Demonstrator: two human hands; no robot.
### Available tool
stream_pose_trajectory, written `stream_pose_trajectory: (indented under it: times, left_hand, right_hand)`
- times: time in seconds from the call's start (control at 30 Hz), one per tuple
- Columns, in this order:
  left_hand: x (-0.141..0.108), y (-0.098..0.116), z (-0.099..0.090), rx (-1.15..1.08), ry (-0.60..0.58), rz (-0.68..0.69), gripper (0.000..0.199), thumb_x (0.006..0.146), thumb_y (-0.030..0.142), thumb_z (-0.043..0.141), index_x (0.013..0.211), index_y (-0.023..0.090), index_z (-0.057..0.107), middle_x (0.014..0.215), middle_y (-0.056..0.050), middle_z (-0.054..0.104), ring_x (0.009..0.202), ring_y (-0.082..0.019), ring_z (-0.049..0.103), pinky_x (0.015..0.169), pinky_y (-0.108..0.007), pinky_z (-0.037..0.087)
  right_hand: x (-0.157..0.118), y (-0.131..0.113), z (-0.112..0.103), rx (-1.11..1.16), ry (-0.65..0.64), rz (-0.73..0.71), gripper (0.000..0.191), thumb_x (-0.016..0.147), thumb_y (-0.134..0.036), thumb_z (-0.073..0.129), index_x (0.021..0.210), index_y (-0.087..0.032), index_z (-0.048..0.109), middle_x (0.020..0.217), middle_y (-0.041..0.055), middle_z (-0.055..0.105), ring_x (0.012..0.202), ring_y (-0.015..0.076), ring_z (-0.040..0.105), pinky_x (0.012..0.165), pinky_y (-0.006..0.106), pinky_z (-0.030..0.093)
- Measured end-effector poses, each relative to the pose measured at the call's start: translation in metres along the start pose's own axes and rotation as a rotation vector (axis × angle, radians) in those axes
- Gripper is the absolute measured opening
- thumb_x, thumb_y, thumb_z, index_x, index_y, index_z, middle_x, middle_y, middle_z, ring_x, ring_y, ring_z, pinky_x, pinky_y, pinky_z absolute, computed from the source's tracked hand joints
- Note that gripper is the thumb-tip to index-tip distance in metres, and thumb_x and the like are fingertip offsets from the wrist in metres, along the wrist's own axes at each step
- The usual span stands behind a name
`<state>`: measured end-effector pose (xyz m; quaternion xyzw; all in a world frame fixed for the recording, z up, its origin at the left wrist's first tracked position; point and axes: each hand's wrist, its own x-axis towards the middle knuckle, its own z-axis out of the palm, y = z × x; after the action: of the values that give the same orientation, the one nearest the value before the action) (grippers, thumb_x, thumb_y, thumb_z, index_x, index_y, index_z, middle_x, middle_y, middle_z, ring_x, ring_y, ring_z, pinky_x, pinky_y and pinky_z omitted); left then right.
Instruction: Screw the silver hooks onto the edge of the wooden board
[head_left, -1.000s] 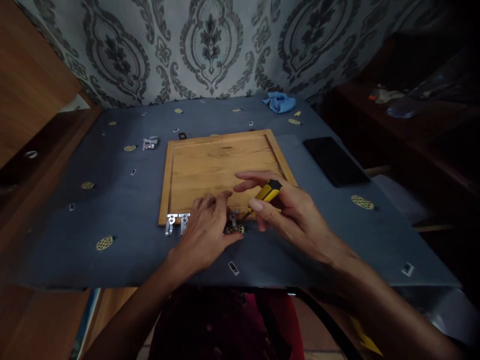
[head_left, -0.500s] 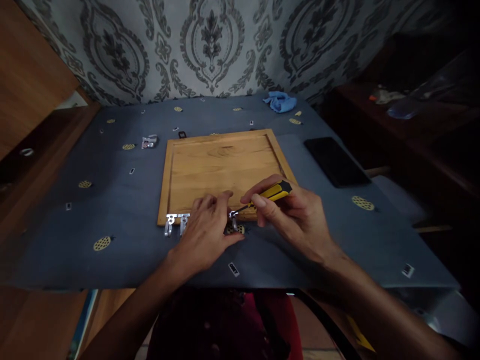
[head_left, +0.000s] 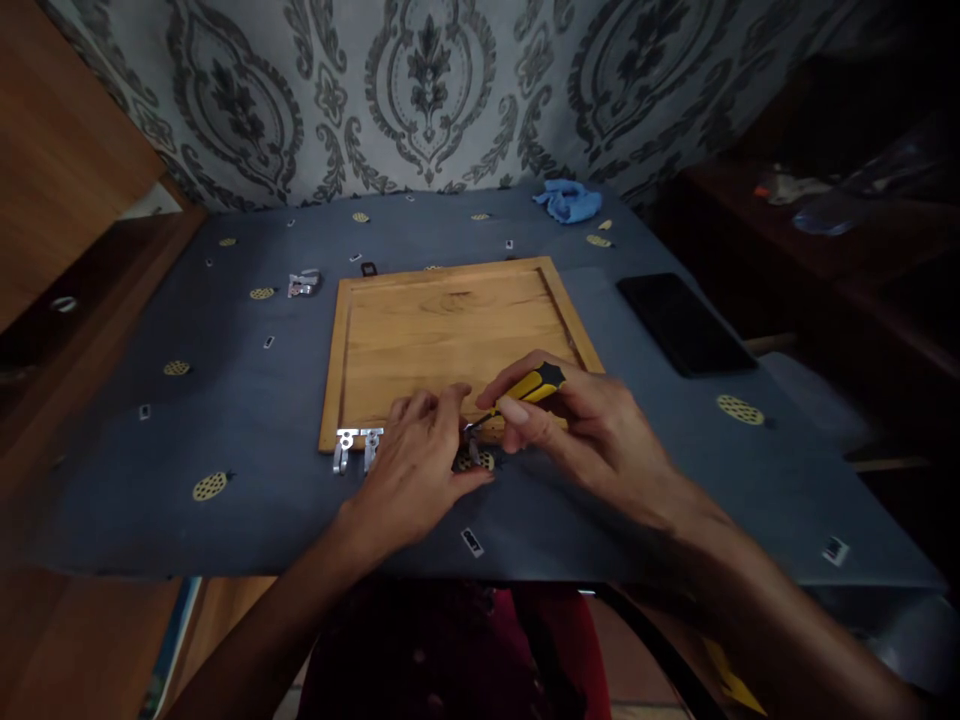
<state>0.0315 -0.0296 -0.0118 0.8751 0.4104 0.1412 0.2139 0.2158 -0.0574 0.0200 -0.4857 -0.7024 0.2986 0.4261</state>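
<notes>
A framed wooden board (head_left: 442, 330) lies flat on the table. Silver metal hooks (head_left: 345, 450) line its near edge at the left, their curved ends jutting past the wood. My left hand (head_left: 409, 445) rests over that edge, fingers on the board and thumb spread apart, beside another metal hook (head_left: 474, 452), which is partly covered and blurred. My right hand (head_left: 592, 430) is closed round a small screwdriver (head_left: 534, 385) with a yellow and black handle. The screwdriver slants down to the left, its tip at the hook beside my left thumb; the screw itself is hard to make out.
Loose metal hooks (head_left: 304, 284) lie on the blue tablecloth (head_left: 247, 400) left of the board. A black phone (head_left: 684, 325) lies to the right, and a crumpled blue cloth (head_left: 570, 200) at the back. A small dark square piece (head_left: 368, 268) sits behind the board.
The screwdriver handle and my right hand have shifted slightly left. My left hand stays on the board's near edge. The whole view has moved a little.
</notes>
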Motion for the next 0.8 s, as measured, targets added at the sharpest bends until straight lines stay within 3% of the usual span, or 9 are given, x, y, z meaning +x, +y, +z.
stream_pose_trajectory:
  times: [0.1, 0.23, 0.47, 0.67, 0.8]
  left_hand:
    - [0.000, -0.001, 0.001, -0.010, -0.005, 0.004, 0.074, 0.078, 0.032, 0.082, 0.136, 0.018, 0.038, 0.122, -0.011, 0.062, 0.117, -0.034, 0.055, 0.099, -0.050, 0.045]
    - [0.000, -0.001, 0.002, -0.005, 0.007, 0.015, 0.074, 0.079, 0.031, 0.081, 0.137, 0.020, 0.036, 0.123, -0.011, 0.062, 0.117, -0.033, 0.056, 0.099, -0.051, 0.045]
    - [0.000, 0.001, -0.001, -0.017, -0.007, 0.013, 0.065, 0.078, 0.031, 0.083, 0.128, 0.019, 0.043, 0.117, -0.010, 0.064, 0.112, -0.033, 0.057, 0.095, -0.049, 0.046]
    - [0.000, -0.001, 0.003, 0.043, 0.027, 0.034, 0.074, 0.076, 0.033, 0.084, 0.134, 0.016, 0.041, 0.117, -0.012, 0.062, 0.111, -0.033, 0.057, 0.095, -0.049, 0.047]
    - [0.001, -0.001, 0.003, 0.053, 0.029, 0.044, 0.069, 0.077, 0.033, 0.083, 0.132, 0.016, 0.043, 0.112, -0.011, 0.063, 0.108, -0.033, 0.058, 0.093, -0.047, 0.048]
  right_hand:
    - [0.000, 0.004, -0.005, 0.085, -0.088, 0.029, 0.022, 0.098, -0.041, 0.057, 0.101, -0.020, 0.063, 0.073, -0.0004, 0.069, 0.064, 0.0128, 0.068, 0.058, 0.023, 0.053]
    - [0.001, 0.010, -0.003, 0.167, -0.060, 0.027, 0.022, 0.096, -0.041, 0.061, 0.100, -0.019, 0.066, 0.071, -0.0013, 0.068, 0.060, 0.0121, 0.067, 0.059, 0.024, 0.054]
    - [0.002, 0.009, 0.011, 0.049, 0.090, -0.018, 0.026, 0.094, -0.041, 0.063, 0.081, -0.019, 0.063, 0.069, -0.0009, 0.067, 0.054, 0.0108, 0.064, 0.056, 0.022, 0.050]
    - [-0.004, 0.013, 0.028, -0.099, 0.287, -0.026, 0.027, 0.090, -0.041, 0.069, 0.077, -0.020, 0.058, 0.064, -0.0024, 0.062, 0.052, 0.0112, 0.060, 0.052, 0.024, 0.045]
    - [-0.005, 0.013, 0.030, -0.039, 0.294, 0.028, 0.030, 0.087, -0.045, 0.071, 0.079, -0.020, 0.057, 0.061, -0.0044, 0.059, 0.049, 0.0106, 0.058, 0.050, 0.023, 0.045]
